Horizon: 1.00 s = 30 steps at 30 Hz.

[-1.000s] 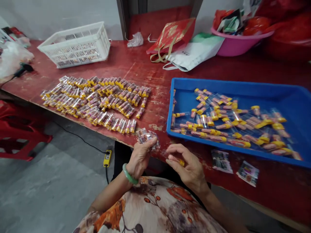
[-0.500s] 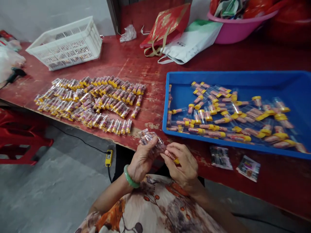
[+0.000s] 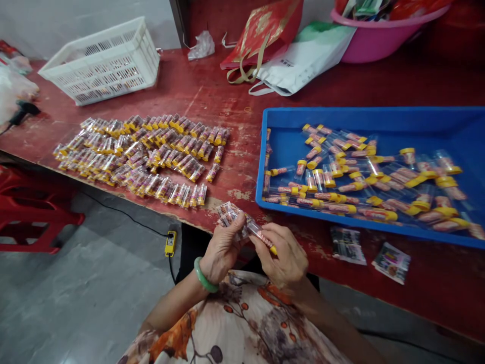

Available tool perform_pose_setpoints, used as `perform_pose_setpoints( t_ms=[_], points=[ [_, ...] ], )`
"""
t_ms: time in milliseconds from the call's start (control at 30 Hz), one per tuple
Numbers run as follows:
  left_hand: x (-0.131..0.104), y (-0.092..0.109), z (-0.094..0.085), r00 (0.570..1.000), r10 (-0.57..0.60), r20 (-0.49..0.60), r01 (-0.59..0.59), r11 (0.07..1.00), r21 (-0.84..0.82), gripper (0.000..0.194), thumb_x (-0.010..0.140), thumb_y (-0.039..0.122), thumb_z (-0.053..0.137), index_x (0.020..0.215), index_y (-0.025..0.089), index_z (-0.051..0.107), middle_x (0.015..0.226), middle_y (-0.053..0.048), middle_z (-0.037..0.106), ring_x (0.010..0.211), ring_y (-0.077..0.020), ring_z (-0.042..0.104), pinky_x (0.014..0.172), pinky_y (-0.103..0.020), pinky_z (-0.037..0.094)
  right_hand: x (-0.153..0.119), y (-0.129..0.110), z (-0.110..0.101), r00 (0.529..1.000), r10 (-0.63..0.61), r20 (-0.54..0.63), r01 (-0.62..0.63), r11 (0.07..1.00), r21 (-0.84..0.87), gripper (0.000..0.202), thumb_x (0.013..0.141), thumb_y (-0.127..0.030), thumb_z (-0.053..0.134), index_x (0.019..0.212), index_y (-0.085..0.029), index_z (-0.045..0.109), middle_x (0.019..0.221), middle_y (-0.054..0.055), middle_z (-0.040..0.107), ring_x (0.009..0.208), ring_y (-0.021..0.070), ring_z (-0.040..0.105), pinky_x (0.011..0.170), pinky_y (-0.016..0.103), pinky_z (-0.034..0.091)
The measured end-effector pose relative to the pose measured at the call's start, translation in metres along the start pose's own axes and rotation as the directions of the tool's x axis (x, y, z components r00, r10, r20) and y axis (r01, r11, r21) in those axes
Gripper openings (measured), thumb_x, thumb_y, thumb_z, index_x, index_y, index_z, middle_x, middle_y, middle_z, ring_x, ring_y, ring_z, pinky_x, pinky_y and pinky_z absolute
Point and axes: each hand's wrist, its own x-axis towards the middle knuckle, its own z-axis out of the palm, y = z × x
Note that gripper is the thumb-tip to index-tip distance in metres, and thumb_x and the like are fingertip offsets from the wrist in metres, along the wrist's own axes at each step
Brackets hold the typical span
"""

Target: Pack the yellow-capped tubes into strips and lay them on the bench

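Note:
My left hand (image 3: 223,253), with a green bangle at the wrist, is closed on a small stack of printed clear plastic sleeves (image 3: 228,214), thumb on top. Between the fingertips of my right hand (image 3: 285,255) is a clear tube (image 3: 262,236) with pink contents and a yellow cap. The tube's clear end meets the sleeves beside my left thumb; I cannot tell how far it is inside one. Both hands are over the front edge of the red table (image 3: 242,174). Part of the yellow cap is hidden by my right fingers.
Rows of sleeved tubes (image 3: 162,146) lie at left. A blue tray (image 3: 341,115) with many loose tubes stands at right, sleeve stacks (image 3: 392,263) before it. Behind are a white crate (image 3: 109,71), bags (image 3: 303,58) and a pink basin (image 3: 379,43). A red stool (image 3: 34,217) is at left.
The tube in my right hand now points up-left against the sleeves, with more of its clear length showing. My left hand has hardly moved. The view has shifted slightly.

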Motion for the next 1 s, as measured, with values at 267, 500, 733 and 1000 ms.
perform_pose_setpoints(
  t_ms=[267, 500, 733, 1000],
  points=[
    [-0.008, -0.002, -0.002, 0.988, 0.155, 0.018, -0.156, 0.981, 0.112, 0.036, 0.061, 0.03, 0.085, 0.087, 0.012, 0.069, 0.077, -0.003, 0.069, 0.063, -0.0109, 0.061, 0.062, -0.024, 0.049, -0.005, -0.004, 0.008, 0.996, 0.076, -0.049, -0.074, 0.997, 0.037, 0.031, 0.078, -0.008, 0.07, 0.103, -0.021, 0.057, 0.093, 0.007, 0.063, 0.084, 0.019, 0.065, 0.071, 0.033, 0.059],
    [-0.009, 0.001, -0.004, 0.983, 0.173, 0.066, -0.178, 0.979, 0.096, 0.029, 0.063, 0.025, 0.084, 0.083, 0.013, 0.068, 0.075, -0.001, 0.068, 0.064, -0.0096, 0.061, 0.064, -0.021, 0.049, 0.003, -0.005, 0.017, 0.996, 0.084, 0.03, -0.087, 0.991, 0.1, 0.03, 0.082, -0.011, 0.062, 0.109, -0.021, 0.053, 0.104, 0.01, 0.056, 0.096, 0.0223, 0.06, 0.079, 0.038, 0.055],
    [-0.011, 0.015, -0.008, 0.996, 0.066, 0.066, -0.07, 0.995, 0.067, 0.034, 0.061, 0.024, 0.085, 0.089, 0.013, 0.068, 0.085, -0.003, 0.072, 0.07, -0.0147, 0.066, 0.065, -0.025, 0.054, 0.009, 0.009, -0.011, 0.931, 0.099, 0.352, -0.21, 0.933, 0.293, 0.033, 0.084, -0.022, 0.063, 0.116, -0.021, 0.051, 0.12, 0.011, 0.053, 0.112, 0.0239, 0.054, 0.091, 0.039, 0.051],
    [-0.02, 0.005, -0.007, 0.991, -0.039, 0.129, 0.018, 0.987, 0.163, 0.038, 0.06, 0.025, 0.086, 0.091, 0.013, 0.069, 0.082, -0.004, 0.071, 0.067, -0.0141, 0.066, 0.064, -0.025, 0.054, 0.013, 0.015, -0.008, 0.982, 0.113, 0.149, -0.136, 0.978, 0.158, 0.027, 0.083, -0.021, 0.063, 0.108, -0.022, 0.053, 0.112, 0.009, 0.057, 0.101, 0.0234, 0.06, 0.079, 0.038, 0.053]
  ],
)
